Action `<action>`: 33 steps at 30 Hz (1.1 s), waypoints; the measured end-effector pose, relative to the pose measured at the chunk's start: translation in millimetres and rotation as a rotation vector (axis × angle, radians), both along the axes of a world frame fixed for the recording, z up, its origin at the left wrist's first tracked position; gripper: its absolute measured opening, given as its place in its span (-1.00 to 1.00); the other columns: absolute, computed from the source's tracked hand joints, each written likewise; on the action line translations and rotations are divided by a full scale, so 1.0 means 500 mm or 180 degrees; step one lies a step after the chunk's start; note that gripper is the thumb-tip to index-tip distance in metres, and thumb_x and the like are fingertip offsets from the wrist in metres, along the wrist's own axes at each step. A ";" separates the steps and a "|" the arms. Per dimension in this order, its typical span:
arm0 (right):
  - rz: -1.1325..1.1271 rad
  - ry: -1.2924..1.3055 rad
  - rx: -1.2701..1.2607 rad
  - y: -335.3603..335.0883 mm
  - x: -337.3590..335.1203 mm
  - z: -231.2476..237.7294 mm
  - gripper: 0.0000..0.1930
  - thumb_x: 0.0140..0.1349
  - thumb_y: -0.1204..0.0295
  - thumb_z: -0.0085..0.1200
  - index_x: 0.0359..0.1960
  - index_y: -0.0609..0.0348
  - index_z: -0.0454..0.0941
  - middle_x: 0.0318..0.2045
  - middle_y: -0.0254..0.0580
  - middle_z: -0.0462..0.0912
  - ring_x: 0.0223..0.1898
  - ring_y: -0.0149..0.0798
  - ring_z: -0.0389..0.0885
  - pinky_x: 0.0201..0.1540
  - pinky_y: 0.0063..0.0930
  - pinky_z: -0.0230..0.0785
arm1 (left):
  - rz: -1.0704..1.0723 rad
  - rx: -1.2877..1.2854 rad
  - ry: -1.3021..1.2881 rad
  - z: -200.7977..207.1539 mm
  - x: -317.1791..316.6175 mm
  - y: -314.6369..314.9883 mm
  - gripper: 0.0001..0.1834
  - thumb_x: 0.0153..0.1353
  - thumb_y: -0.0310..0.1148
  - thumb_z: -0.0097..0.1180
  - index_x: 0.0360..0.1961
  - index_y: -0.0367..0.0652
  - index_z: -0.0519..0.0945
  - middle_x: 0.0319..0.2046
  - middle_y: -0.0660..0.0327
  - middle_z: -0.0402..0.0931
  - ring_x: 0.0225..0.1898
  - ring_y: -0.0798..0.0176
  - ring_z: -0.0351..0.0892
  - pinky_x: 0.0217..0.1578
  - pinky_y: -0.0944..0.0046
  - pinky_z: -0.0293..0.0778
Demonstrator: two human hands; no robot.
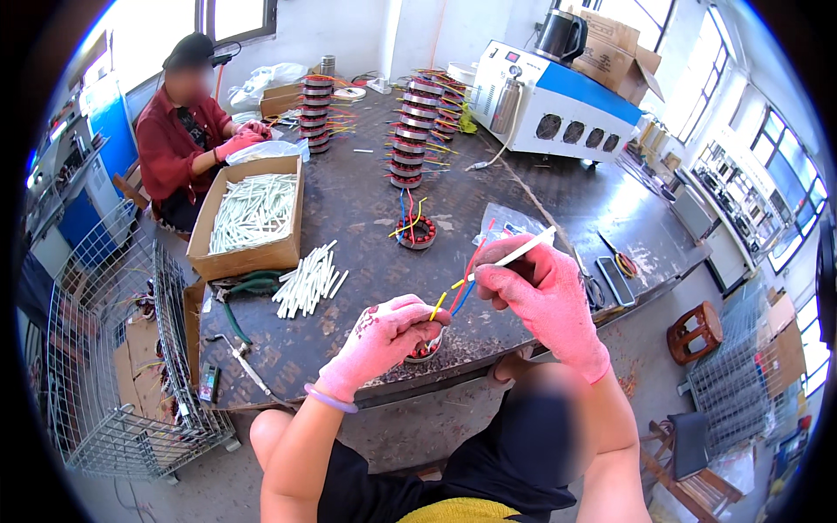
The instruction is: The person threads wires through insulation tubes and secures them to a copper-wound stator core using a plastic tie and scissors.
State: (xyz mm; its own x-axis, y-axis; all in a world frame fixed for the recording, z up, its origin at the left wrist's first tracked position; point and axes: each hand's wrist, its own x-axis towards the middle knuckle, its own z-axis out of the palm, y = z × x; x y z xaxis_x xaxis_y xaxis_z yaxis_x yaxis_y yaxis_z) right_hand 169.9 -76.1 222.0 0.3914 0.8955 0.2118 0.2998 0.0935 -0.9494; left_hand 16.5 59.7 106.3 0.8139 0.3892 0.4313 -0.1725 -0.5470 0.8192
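Observation:
Pink gloves cover both hands above the table's near edge. My left hand [381,338] is closed in a pinch on the yellow wire [438,305], beside the red wire [469,273] and the blue wire [463,299]. Below those fingers a small wound stator [425,351] is partly hidden by the hand. My right hand [551,301] pinches a thin white sleeve tube [530,247], its upper end pointing up and right. The tube's lower end meets the yellow wire's tip; whether the wire is inside I cannot tell.
Loose white tubes [309,281] lie left, beside a cardboard box [292,222] of them. Another stator [417,233] sits ahead, before stator stacks [408,144]. Scissors [623,261] and a phone [615,281] lie right. A co-worker [185,144] sits far left.

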 end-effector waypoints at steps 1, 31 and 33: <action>0.0015 -0.0075 -0.0065 0.001 0.001 0.003 -0.87 0.27 0.51 0.18 -0.17 0.25 0.59 -0.38 -0.37 0.62 -0.40 -0.59 0.53 -0.39 -0.66 0.38 | -0.0008 -0.0003 -0.0004 0.000 -0.001 0.000 -0.81 0.24 -0.48 0.18 -0.12 -0.13 0.69 -0.37 0.20 0.55 -0.36 0.26 0.60 -0.32 0.28 0.49; 0.0160 -0.2974 -0.0819 0.044 -0.024 -0.247 -0.83 0.26 0.25 0.15 -0.31 0.06 0.56 -0.44 -0.14 0.64 -0.35 -0.01 0.67 -0.36 -0.18 0.49 | 0.0088 -0.0148 -0.0868 0.017 0.031 -0.004 -0.70 0.22 -0.73 -0.03 -0.06 -0.33 0.61 -0.08 0.17 0.51 -0.39 0.49 0.54 -0.39 0.47 0.48; 0.0140 -0.2875 -0.0766 0.036 -0.016 -0.298 -0.81 0.26 0.25 0.14 -0.33 0.09 0.51 -0.46 -0.14 0.62 -0.37 -0.02 0.67 -0.37 -0.18 0.48 | 0.0083 -0.0707 -0.0736 0.032 0.037 -0.018 -0.76 0.28 -0.71 -0.12 -0.14 -0.35 0.59 -0.13 0.20 0.49 -0.45 0.51 0.51 -0.45 0.50 0.43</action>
